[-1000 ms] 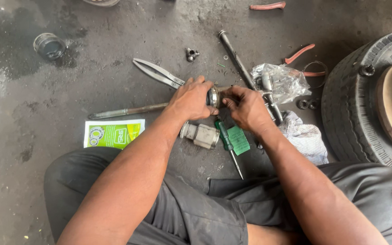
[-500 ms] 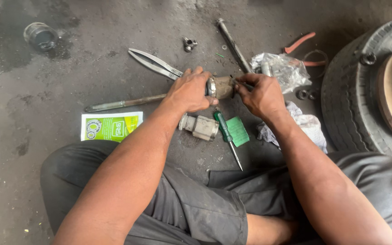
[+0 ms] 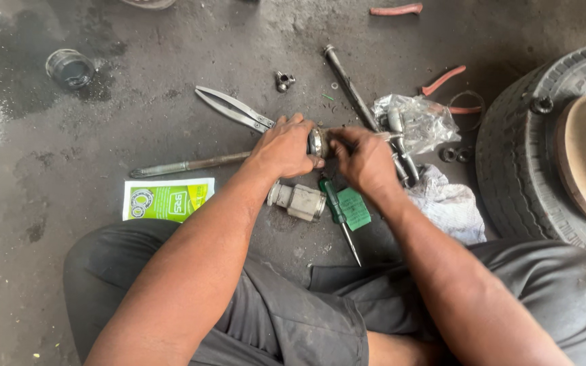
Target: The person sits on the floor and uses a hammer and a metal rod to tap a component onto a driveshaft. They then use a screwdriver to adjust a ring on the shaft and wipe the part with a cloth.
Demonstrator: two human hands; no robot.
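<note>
My left hand (image 3: 281,146) is closed around the end of a long metal shaft (image 3: 184,165) that lies across the concrete floor. Where the hands meet, a round shiny metal part (image 3: 317,142) sits on the shaft. My right hand (image 3: 364,157) grips that part from the right side, fingers pinched on it. Just below the hands lie a short metal cylinder (image 3: 298,200), a green-handled screwdriver (image 3: 337,211) and a small green packet (image 3: 355,207).
Long-nosed pliers (image 3: 233,108) and a dark rod (image 3: 347,85) lie beyond the hands. A clear plastic bag with parts (image 3: 418,122), a white rag (image 3: 449,203), a tyre (image 3: 517,149), a green-white box (image 3: 165,199), a glass jar (image 3: 69,68), red-handled pliers (image 3: 445,81) surround me.
The view has shifted slightly. Both hands stay on the shaft and metal part; my right hand's fingers have turned a little on the part.
</note>
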